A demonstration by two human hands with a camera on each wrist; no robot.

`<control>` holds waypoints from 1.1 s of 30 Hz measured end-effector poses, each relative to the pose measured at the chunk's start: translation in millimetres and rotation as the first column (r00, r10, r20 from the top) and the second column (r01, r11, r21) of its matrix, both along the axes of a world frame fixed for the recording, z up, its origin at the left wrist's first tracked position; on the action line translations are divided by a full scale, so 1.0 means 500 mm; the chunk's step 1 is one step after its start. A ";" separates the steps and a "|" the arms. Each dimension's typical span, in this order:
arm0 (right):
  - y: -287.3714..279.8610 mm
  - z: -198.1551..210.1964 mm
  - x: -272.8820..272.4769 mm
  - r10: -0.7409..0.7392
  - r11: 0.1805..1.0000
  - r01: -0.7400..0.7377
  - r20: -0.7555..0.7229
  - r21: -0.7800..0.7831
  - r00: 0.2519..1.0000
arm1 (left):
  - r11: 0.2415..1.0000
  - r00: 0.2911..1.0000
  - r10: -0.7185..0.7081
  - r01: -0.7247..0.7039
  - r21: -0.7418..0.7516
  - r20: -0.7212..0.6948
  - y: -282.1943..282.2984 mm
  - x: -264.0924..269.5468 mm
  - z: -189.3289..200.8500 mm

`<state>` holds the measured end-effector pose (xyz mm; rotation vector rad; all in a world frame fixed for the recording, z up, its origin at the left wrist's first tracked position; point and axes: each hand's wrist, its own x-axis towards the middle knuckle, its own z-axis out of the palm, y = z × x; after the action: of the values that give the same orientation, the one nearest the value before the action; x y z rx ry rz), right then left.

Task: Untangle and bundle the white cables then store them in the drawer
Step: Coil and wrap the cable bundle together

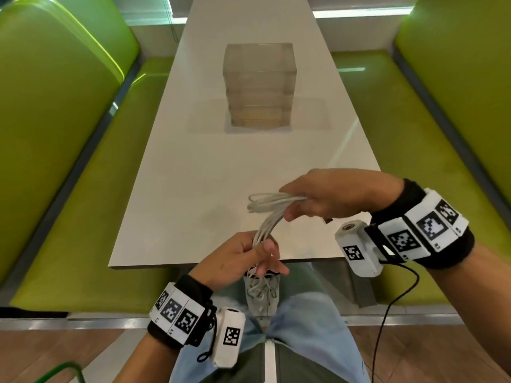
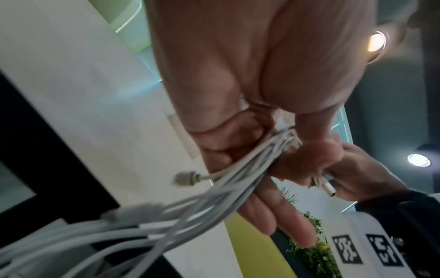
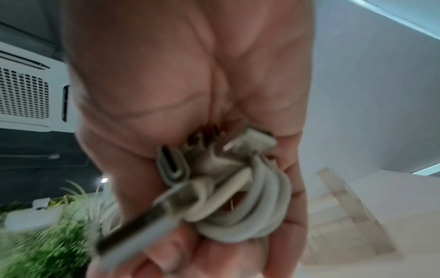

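White table (image 1: pixel 193 167) stretching ahead beyond both sets of fingers, flanked by green benches (image 1: pixel 55 134). Clear drawer unit (image 1: pixel 260 87) standing well beyond the fingertips at mid-table, all drawers apparently closed; contents hard to make out through the hazy walls. White cables (image 1: pixel 269 217) gathered as one multi-strand bundle spanning between the two hands, above the near table edge. Right hand (image 1: pixel 331 194) curled round the looped end of the bundle, loops protruding just past the fingertips toward the left; in the right wrist view, coils and several connectors (image 3: pixel 173 165) packed against the palm, fingers wrapped round them. Left hand (image 1: pixel 237 255) pinching the straight run of strands between thumb and forefinger, remaining fingers relaxed and extended below; loose tails hanging down past the fingers toward the lap. One plug (image 2: pixel 188 178) sticking out free just beside the left fingers. Judged progress: untangling largely done, strands running roughly parallel; bundling under way, not yet secured; loose tails still to gather; drawer still to open, bundle still to store. Hidden or unclear: number of cables not countable; any tie or band not visible; hanging ends blurred and partly cut off behind the left hand; right wrist view motion-blurred at the nearest connector.
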<state>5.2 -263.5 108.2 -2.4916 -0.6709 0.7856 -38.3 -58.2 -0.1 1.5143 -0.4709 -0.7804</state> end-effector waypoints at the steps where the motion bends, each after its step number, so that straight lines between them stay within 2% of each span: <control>1: -0.005 0.006 0.004 -0.022 0.999 0.022 0.000 0.025 1.000 | 0.999 0.999 0.032 -0.033 -0.027 -0.020 0.003 -0.001 -0.006; 5: -0.011 0.012 0.007 -0.060 0.995 0.059 0.023 0.078 0.998 | 0.954 0.955 0.216 -0.251 -0.166 -0.201 0.001 0.002 -0.005; 9: -0.006 -0.007 0.004 -0.125 0.977 0.119 0.022 0.174 0.992 | 0.880 0.892 0.397 -0.437 -0.188 -0.215 -0.013 0.007 0.019; 14: 0.031 -0.076 -0.021 -0.278 0.907 0.263 0.000 0.329 0.960 | 0.746 0.783 0.559 -0.619 -0.245 -0.272 -0.031 0.019 0.033; 17: 0.063 -0.116 -0.042 -0.262 0.913 0.233 0.043 0.334 0.964 | 0.701 0.735 0.620 -0.676 -0.227 -0.276 -0.035 0.026 0.031; 19: 0.083 -0.138 -0.055 -0.233 0.922 0.185 0.105 0.341 0.967 | 0.699 0.725 0.627 -0.685 -0.203 -0.286 -0.030 0.026 0.028; 21: 0.100 -0.152 -0.061 -0.227 0.936 0.158 0.195 0.314 0.954 | 0.740 0.782 0.576 -0.623 -0.256 -0.237 -0.023 0.027 0.026; 23: 0.109 -0.156 -0.056 -0.225 0.965 0.175 0.279 0.195 0.933 | 0.795 0.848 0.515 -0.527 -0.299 -0.124 -0.018 0.027 0.028; 24: 0.111 -0.159 -0.052 -0.203 0.977 0.170 0.307 0.129 0.930 | 0.800 0.847 0.523 -0.526 -0.289 -0.096 -0.019 0.026 0.032; 27: 0.121 -0.158 -0.050 -0.071 0.996 0.086 0.348 -0.029 0.935 | 0.723 0.747 0.652 -0.664 -0.190 -0.130 -0.028 0.024 0.031; 29: 0.131 -0.159 -0.057 -0.051 0.996 0.072 0.350 -0.045 0.935 | 0.669 0.690 0.694 -0.724 -0.168 -0.205 -0.034 0.023 0.033; 31: 0.138 -0.156 -0.058 -0.132 0.991 0.128 0.275 0.034 0.952 | 0.621 0.643 0.687 -0.761 -0.188 -0.339 -0.036 0.025 0.034; 33: 0.142 -0.155 -0.052 -0.238 0.955 0.210 0.117 0.209 0.964 | 0.580 0.612 0.668 -0.784 -0.219 -0.424 -0.033 0.028 0.038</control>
<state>-20.9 -192.6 30.7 -2.4038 -0.4737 0.4410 -24.5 -74.8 18.9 1.0310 0.2559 -0.1995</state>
